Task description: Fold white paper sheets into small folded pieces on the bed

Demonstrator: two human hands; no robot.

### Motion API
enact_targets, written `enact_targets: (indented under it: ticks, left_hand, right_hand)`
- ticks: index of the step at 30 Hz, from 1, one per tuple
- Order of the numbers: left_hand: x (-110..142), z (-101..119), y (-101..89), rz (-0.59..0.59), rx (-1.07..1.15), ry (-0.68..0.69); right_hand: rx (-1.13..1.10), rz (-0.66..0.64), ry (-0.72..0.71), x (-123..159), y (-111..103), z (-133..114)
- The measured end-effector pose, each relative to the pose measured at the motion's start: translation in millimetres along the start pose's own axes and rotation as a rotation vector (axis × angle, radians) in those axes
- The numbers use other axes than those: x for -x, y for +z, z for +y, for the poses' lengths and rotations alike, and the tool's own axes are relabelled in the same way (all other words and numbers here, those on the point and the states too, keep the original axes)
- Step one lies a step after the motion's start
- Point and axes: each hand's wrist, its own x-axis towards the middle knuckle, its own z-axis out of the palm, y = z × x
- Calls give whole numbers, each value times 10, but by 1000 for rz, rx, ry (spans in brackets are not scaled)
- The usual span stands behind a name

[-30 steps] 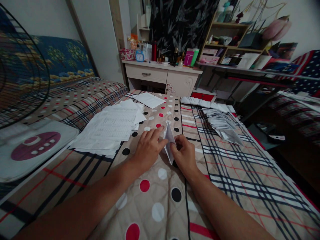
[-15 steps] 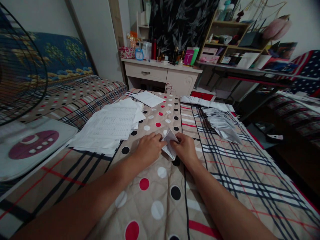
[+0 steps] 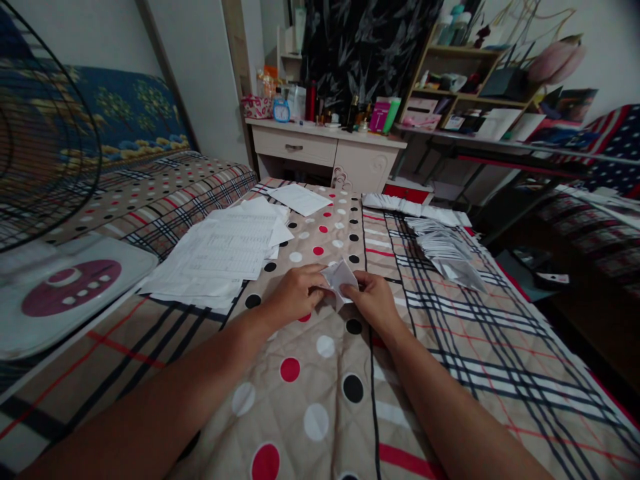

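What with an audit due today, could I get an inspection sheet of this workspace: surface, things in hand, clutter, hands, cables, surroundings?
Surface: beige quilted fabric bedspread with dots and plaid bands; slightly wrinkled.
Things in hand: small folded white paper, between the hands.
Clutter: spread pile of printed white paper sheets on the left; row of overlapping white papers on the right.
Hands: right hand grips the folded paper, thumb on its near face; left hand at its left edge, pinch unclear.
Cables: nothing seen.
Surroundings: white wooden dresser ahead; round black wire fan guard at the picture's left edge.
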Motion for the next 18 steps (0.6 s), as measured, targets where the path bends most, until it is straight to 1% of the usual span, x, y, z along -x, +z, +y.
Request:
enact_targets:
  ticks: [4, 6, 7, 9, 11, 13, 16, 18]
  left_hand:
    - [-2, 19, -6, 10, 56, -15]
    - [-3, 21, -4, 43, 57, -41]
    - [-4, 21, -1, 63, 66, -75]
    - [-7, 20, 11, 92, 132, -183]
    - [-12, 21, 27, 99, 261, -310]
    - [-19, 29, 39, 84, 425, -413]
    - [-33, 47, 35, 61, 625, -522]
    - [-41, 56, 15, 51, 696, -571]
  right_hand:
    - [-246, -57, -17, 17, 3, -17]
    - [-354, -82, -23, 40, 0, -56]
    - [-397, -82, -24, 54, -3, -78]
    - [-473, -69, -25, 86, -8, -120]
    - [-550, -53, -39, 113, -16, -157]
    - [-609, -23, -84, 130, -28, -187]
    - [-629, 32, -169, 133, -46, -209]
    - [-618, 19, -158, 123, -51, -207]
